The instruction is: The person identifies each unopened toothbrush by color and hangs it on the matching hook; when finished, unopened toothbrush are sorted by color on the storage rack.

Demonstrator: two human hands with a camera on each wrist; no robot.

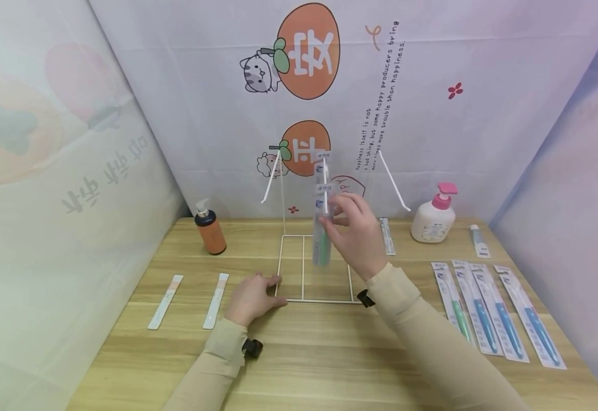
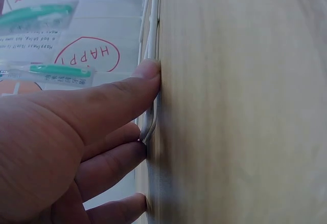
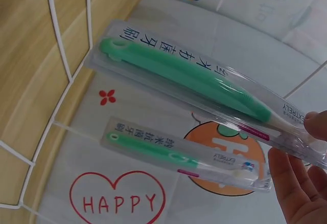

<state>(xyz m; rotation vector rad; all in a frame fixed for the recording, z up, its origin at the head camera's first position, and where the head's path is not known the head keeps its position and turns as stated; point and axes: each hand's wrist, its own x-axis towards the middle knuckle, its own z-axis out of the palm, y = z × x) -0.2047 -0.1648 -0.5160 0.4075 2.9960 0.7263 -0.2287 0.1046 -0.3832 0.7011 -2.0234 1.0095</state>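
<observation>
Left hand (image 1: 251,297): fingers straight, pressing white wire rack (image 1: 315,268) base to desk (image 1: 330,354). Right hand (image 1: 356,231): I see fingers pinching green packaged toothbrush (image 1: 322,228), upright against rack's central hook.

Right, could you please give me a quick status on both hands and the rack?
Left hand presses wire rack base flat on table. Right hand pinches green packaged toothbrush at centre hook; another pack hangs behind. Nothing in the way.

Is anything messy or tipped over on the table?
Nothing looks spilled or broken. The left hand presses on the white wire rack's base while the right hand holds a packaged green toothbrush up at its hook. The blue toothbrush packs and both pump bottles sit tidy and upright.
</observation>
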